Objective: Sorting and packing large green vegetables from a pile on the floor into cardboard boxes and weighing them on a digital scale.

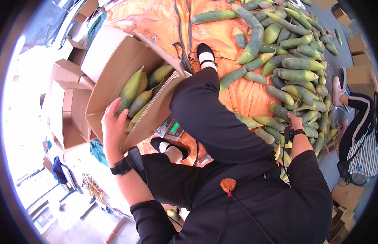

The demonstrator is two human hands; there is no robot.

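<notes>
My left hand (113, 120) is at the near left corner of an open cardboard box (115, 64), fingers apart, beside a green radish (131, 90). Several green radishes lie inside the box. On the right, my right hand (295, 120) reaches onto a large pile of green radishes (300, 74), its fingers at a dark green one (279, 112); whether they close on it cannot be told. A digital scale (173, 128) with a lit green display shows by the box's near side, partly hidden by the box and my leg.
Orange tarpaulin sheeting (219, 33) lies under the pile and my feet. Another open cardboard box (74, 113) stands left of the filled one. At the far right a person (356, 122) sits near stacked cartons (359, 73). Loose cords (184, 55) lie near my shoe.
</notes>
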